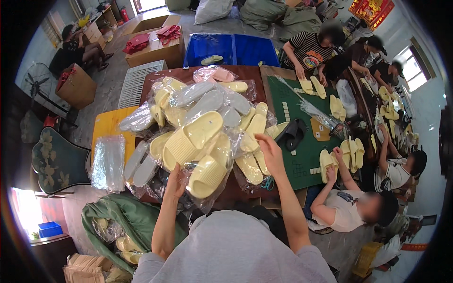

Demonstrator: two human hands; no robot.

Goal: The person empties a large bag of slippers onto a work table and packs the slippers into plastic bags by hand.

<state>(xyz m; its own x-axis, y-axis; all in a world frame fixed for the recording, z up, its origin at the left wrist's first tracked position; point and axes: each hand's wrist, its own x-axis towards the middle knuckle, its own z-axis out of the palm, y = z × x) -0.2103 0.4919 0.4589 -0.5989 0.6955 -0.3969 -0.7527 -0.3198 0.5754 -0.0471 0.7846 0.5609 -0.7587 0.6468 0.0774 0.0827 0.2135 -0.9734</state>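
Note:
A pair of yellow slide slippers [192,141] in a clear plastic bag lies tilted in front of me, over the near side of a heap. My left hand [175,183] grips the lower left edge of this bag, thumb up against it. My right hand [270,152] is to the right of the pair, fingers apart and stretched toward other bagged yellow slippers [256,125]; it holds nothing that I can see. Beneath and behind are bagged grey slippers [205,104] and a bagged pink pair [218,74]. Part of my left fingers is hidden behind the bag.
Flat clear bags [108,162] lie on a yellow board [111,123] at the left. A green mat [302,162] carries black slippers [295,134] and blue-handled scissors [268,183]. Co-workers handle yellow slippers at the right. A green sack [141,219] and a blue crate [207,47] stand nearby.

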